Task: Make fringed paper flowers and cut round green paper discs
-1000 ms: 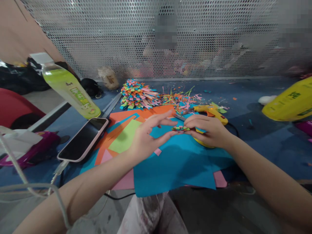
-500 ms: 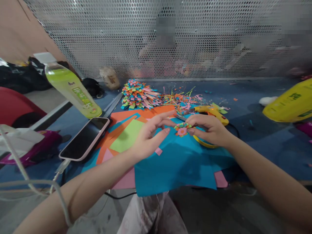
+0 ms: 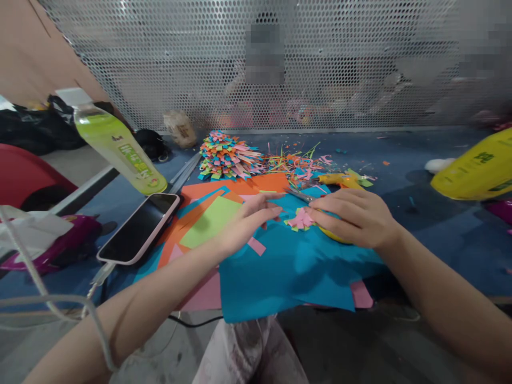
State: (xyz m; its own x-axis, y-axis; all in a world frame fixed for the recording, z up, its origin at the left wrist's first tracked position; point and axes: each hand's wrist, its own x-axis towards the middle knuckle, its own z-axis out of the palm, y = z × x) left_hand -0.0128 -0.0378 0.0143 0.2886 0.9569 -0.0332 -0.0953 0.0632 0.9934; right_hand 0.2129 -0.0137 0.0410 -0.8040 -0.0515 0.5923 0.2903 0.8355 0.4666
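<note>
Blue sheet: flat, below both hands.
Pink strip: on it.
Left hand: fingers loosely extended, just beside the paper flower.
Paper flower: between the 2 hands, pink side showing.
Right hand: pinching the flower's right edge.
Glue gun: yellow, farther back.

I see a small layered paper flower, ragged pink showing, green tips below, over the blue sheet toward twelve o'clock, right hand at the flower's three.
</note>
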